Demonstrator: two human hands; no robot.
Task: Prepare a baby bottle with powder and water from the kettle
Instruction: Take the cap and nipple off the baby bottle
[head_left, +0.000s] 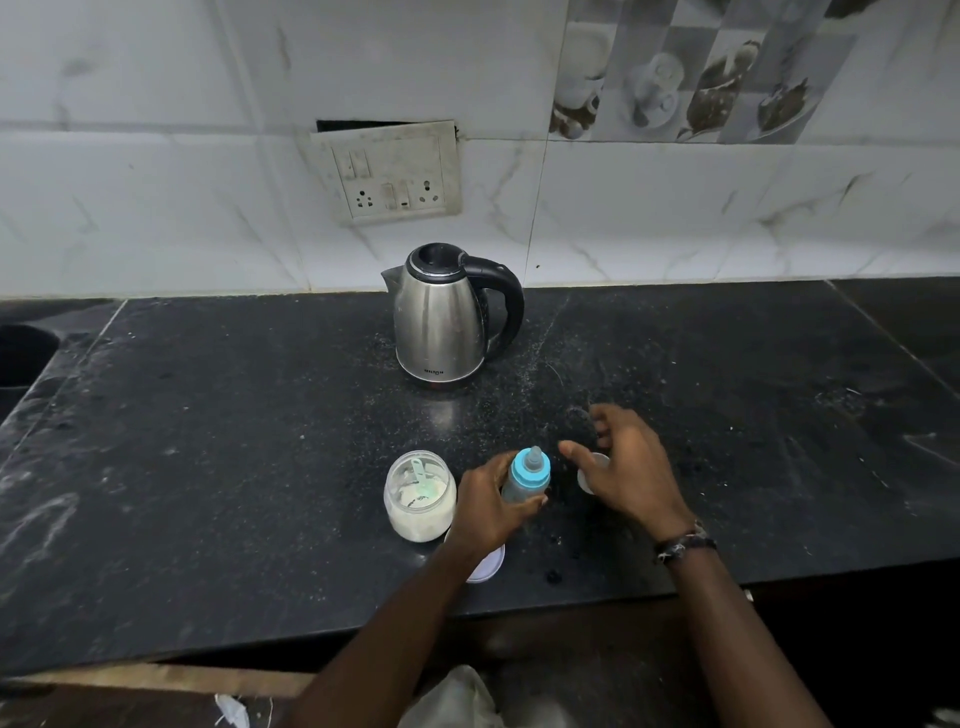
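A small baby bottle (525, 480) with a blue collar and grey teat stands on the black counter (208, 441), and my left hand (491, 506) grips its body. Just right of it my right hand (626, 470) hovers with fingers spread and relaxed over a clear bottle cap (592, 470) that lies on the counter. Left of the bottle stands an open clear jar of white powder (420, 496) with a pale green scoop inside. A steel kettle (447, 317) with a black handle stands behind, lid closed, spout pointing left.
The jar's white lid (488, 566) lies partly under my left wrist near the front edge. A switch and socket plate (395, 174) hangs on the tiled wall. A dark sink opening (23, 353) sits at far left. Powder specks dust the counter.
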